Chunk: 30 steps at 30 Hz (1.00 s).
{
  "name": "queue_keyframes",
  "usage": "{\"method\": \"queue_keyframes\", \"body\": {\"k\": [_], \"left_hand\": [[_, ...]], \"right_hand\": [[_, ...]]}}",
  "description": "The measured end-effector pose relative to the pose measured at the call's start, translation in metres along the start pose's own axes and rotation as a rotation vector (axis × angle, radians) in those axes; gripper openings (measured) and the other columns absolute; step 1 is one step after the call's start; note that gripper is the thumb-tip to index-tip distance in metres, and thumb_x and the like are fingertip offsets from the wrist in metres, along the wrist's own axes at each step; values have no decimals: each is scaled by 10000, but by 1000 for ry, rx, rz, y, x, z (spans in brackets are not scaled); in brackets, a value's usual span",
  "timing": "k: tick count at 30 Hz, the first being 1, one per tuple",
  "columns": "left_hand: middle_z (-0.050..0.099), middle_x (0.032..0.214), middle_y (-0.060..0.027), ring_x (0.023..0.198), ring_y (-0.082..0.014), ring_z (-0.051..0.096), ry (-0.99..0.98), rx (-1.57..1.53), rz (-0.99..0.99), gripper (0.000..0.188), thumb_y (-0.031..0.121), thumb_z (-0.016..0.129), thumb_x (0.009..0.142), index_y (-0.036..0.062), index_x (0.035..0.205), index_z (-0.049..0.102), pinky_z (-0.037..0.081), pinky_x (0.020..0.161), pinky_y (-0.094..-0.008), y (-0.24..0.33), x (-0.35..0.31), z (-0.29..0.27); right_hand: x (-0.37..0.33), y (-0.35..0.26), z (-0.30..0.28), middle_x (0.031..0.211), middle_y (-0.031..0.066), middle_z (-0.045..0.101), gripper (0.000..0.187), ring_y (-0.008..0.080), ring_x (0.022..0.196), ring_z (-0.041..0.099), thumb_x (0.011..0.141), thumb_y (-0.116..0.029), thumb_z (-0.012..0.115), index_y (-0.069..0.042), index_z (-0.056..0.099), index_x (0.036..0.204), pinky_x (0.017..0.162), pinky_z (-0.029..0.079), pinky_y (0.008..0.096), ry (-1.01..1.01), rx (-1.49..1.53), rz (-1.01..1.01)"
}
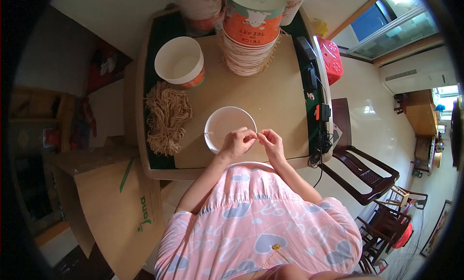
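A white paper bucket (217, 123) stands in front of me at the table's near side, its open mouth facing up. A short bit of pale string (209, 133) shows at its left rim. My left hand (239, 143) is over the bucket's near right rim, fingers pinched together. Close beside it, just right of the rim, my right hand (271, 144) is pinched as well, fingertips almost meeting the left ones. Whatever lies between the fingertips is too small to make out. A heap of beige twine (166, 115) lies left of the bucket.
Another white bucket (180, 60) with an orange outside stands behind the twine. Upside-down orange buckets (253, 31) are stacked at the back, strings hanging around them. Black cables and adapters (323, 113) line the right edge. A cardboard box (108, 202) stands at the left, a dark chair (360, 171) at the right.
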<state>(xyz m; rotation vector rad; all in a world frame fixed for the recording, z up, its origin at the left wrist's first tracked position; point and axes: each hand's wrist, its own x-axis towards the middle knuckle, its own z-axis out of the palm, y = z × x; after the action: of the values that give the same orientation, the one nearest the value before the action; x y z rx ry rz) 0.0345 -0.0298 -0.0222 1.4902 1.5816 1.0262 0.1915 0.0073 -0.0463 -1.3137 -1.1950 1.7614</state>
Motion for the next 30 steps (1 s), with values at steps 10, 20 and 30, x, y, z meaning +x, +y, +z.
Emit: {"method": "queue_keyframes", "body": {"k": [10,20,30], "left_hand": [[599,681,-38,597,-88,543,33,-154,-157,65,74,647,778,18,811,639,438,545,-242,-2,-1,2],[615,741,-89,625,-214,616,120,-20,-103,72,84,660,752,41,786,613,490,566,-321,6,4,1],[598,749,-76,649,-204,616,240,88,-55,81,49,653,741,47,794,592,492,565,-313,10,5,6]], "right_hand": [[5,-2,-8,821,23,610,155,108,764,569,843,-36,613,-32,655,992,662,452,237,-176,-245,-276],[6,-28,4,809,86,583,120,192,756,594,798,37,598,-9,625,906,642,465,277,-107,-490,-455],[9,-26,3,842,114,575,117,229,742,600,803,39,583,-7,609,907,636,488,290,-122,-524,-477]]}}
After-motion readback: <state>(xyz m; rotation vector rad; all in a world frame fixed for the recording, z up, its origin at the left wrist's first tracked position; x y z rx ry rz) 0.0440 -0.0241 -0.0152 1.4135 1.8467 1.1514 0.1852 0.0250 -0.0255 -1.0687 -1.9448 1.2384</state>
